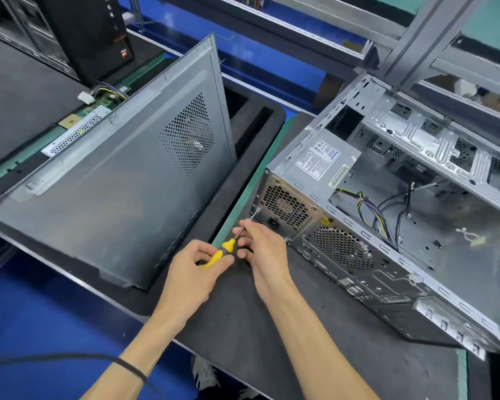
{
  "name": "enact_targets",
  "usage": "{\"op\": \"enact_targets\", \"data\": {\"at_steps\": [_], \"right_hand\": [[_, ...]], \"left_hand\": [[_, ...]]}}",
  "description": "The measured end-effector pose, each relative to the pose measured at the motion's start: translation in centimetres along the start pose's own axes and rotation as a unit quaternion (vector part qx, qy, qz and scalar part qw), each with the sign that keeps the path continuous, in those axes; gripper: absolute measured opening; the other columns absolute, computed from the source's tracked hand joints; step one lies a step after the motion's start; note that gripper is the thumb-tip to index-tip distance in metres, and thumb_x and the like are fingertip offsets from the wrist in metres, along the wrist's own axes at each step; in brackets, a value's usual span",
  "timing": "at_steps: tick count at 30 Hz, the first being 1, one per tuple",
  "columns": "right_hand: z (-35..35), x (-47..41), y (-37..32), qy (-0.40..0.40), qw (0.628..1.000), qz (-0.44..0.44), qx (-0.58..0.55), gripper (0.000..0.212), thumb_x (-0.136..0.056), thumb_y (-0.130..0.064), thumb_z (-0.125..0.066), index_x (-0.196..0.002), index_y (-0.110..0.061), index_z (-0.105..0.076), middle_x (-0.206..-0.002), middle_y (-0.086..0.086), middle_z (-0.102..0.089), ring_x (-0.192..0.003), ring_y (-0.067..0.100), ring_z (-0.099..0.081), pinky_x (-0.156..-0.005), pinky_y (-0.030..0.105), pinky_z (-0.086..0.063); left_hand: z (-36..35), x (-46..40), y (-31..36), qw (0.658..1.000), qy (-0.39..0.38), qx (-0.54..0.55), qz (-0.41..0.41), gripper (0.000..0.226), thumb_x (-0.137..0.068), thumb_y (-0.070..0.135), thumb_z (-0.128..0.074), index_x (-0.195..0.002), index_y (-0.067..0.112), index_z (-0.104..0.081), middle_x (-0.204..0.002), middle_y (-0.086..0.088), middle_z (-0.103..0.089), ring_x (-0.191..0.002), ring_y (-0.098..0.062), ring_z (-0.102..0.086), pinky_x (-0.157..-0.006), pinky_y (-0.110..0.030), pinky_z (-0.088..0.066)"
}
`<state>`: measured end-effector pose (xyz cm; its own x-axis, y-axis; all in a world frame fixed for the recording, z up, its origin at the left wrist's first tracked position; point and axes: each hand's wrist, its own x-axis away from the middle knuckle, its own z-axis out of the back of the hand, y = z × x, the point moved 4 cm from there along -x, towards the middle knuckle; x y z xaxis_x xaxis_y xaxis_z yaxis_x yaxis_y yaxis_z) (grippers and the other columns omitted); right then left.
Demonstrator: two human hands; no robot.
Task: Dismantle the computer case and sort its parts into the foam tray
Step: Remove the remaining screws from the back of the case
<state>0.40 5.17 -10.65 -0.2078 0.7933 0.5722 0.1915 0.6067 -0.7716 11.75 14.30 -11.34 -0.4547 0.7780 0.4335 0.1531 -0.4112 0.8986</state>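
The open computer case (416, 255) lies on its side at the right, its rear panel facing me. Its power supply (315, 166) sits in the near corner, with loose cables (378, 215) trailing inside. My left hand (197, 267) grips the yellow handle of a screwdriver (223, 251). My right hand (260, 246) pinches the metal shaft, and the tip sits on a screw (257, 209) at the power supply's rear corner. The grey side panel (122, 192) rests tilted in the black foam tray (243, 174) at the left.
A black tower (90, 33) stands at the back left beside a circuit board with a white connector (85, 97). Metal shelving posts (422, 39) rise behind the case. A dark cable (55, 357) crosses the blue floor below the table edge.
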Motion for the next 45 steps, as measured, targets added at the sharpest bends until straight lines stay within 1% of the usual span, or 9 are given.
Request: {"op": "enact_targets", "data": {"at_steps": [5, 11, 14, 18, 23, 32, 36, 41, 45], "right_hand": [[0.3, -0.1, 0.0, -0.040, 0.999, -0.034, -0.007, 0.015, -0.099, -0.013, -0.061, -0.103, -0.004, -0.072, -0.086, 0.006, -0.077, -0.059, 0.007, -0.062, -0.049, 0.019, -0.047], [0.6, -0.3, 0.1, -0.042, 0.997, -0.036, -0.046, 0.014, -0.097, -0.012, -0.065, -0.105, -0.003, -0.073, -0.087, 0.007, -0.078, -0.064, 0.009, -0.068, -0.055, 0.019, -0.053], [0.8, -0.4, -0.1, -0.058, 0.996, -0.053, -0.041, 0.015, -0.100, -0.012, -0.060, -0.104, -0.005, -0.073, -0.091, 0.007, -0.079, -0.072, 0.009, -0.073, -0.060, 0.019, -0.055], [0.8, -0.3, 0.0, -0.040, 0.996, -0.046, -0.067, 0.008, -0.095, -0.008, -0.068, -0.099, -0.003, -0.072, -0.083, 0.007, -0.077, -0.067, 0.009, -0.072, -0.059, 0.019, -0.056], [0.8, -0.3, -0.3, -0.062, 0.995, -0.055, -0.054, 0.015, -0.097, -0.010, -0.065, -0.107, -0.001, -0.072, -0.089, 0.007, -0.078, -0.074, 0.009, -0.073, -0.063, 0.020, -0.057], [0.9, -0.2, -0.2, -0.069, 0.996, -0.049, -0.023, 0.011, -0.096, -0.012, -0.067, -0.099, -0.004, -0.074, -0.086, 0.005, -0.078, -0.071, 0.006, -0.072, -0.058, 0.017, -0.054], [0.9, -0.4, -0.3, -0.063, 0.996, -0.043, -0.048, 0.010, -0.095, -0.013, -0.069, -0.099, -0.005, -0.074, -0.087, 0.005, -0.077, -0.065, 0.007, -0.069, -0.059, 0.018, -0.055], [0.9, -0.5, -0.3, -0.062, 0.997, -0.038, -0.022, 0.012, -0.096, -0.011, -0.068, -0.087, -0.008, -0.075, -0.083, 0.005, -0.076, -0.063, 0.006, -0.068, -0.056, 0.017, -0.054], [0.7, -0.3, -0.3, -0.074, 0.996, -0.040, -0.042, 0.014, -0.095, -0.015, -0.069, -0.103, -0.005, -0.074, -0.089, 0.005, -0.077, -0.068, 0.008, -0.070, -0.058, 0.018, -0.054]], "left_hand": [[-0.4, -0.2, -0.2, 0.993, -0.052, 0.061, 0.085, 0.044, -0.102, 0.042, -0.051, -0.093, 0.003, -0.069, -0.066, -0.010, -0.060, -0.042, -0.013, -0.030, -0.036, -0.017, -0.018], [-0.2, 0.1, -0.1, 0.995, -0.042, 0.071, 0.053, 0.020, -0.092, 0.021, -0.071, -0.102, 0.004, -0.067, -0.080, -0.014, -0.067, -0.047, -0.016, -0.040, -0.036, -0.021, -0.027], [0.0, -0.3, -0.3, 0.989, -0.045, 0.100, 0.099, 0.036, -0.101, 0.036, -0.057, -0.097, 0.003, -0.072, -0.076, -0.015, -0.070, -0.044, -0.017, -0.038, -0.034, -0.020, -0.024], [0.1, -0.2, 0.1, 0.995, -0.042, 0.071, 0.053, 0.029, -0.085, 0.029, -0.078, -0.103, 0.009, -0.067, -0.078, -0.007, -0.064, -0.045, -0.015, -0.039, -0.035, -0.019, -0.023], [0.7, -0.3, 0.2, 0.994, -0.060, 0.066, 0.068, 0.034, -0.100, 0.037, -0.058, -0.097, 0.006, -0.072, -0.076, -0.010, -0.068, -0.044, -0.014, -0.037, -0.035, -0.018, -0.022], [0.4, -0.2, 0.3, 0.990, -0.058, 0.079, 0.100, 0.036, -0.102, 0.039, -0.054, -0.100, 0.006, -0.069, -0.076, -0.012, -0.070, -0.042, -0.014, -0.038, -0.034, -0.019, -0.022], [0.4, 0.2, 0.7, 0.994, -0.057, 0.062, 0.067, 0.028, -0.089, 0.029, -0.074, -0.103, 0.006, -0.065, -0.078, -0.008, -0.067, -0.044, -0.014, -0.040, -0.035, -0.019, -0.023], [0.4, -0.1, 0.9, 0.986, -0.088, 0.059, 0.130, 0.038, -0.099, 0.045, -0.055, -0.107, 0.009, -0.065, -0.080, -0.016, -0.069, -0.042, -0.015, -0.038, -0.034, -0.017, -0.021], [0.3, 0.3, 1.2, 0.993, -0.087, 0.029, 0.078, 0.029, -0.094, 0.024, -0.067, -0.110, 0.000, -0.061, -0.074, -0.008, -0.068, -0.043, -0.014, -0.035, -0.037, -0.017, -0.019]]}}
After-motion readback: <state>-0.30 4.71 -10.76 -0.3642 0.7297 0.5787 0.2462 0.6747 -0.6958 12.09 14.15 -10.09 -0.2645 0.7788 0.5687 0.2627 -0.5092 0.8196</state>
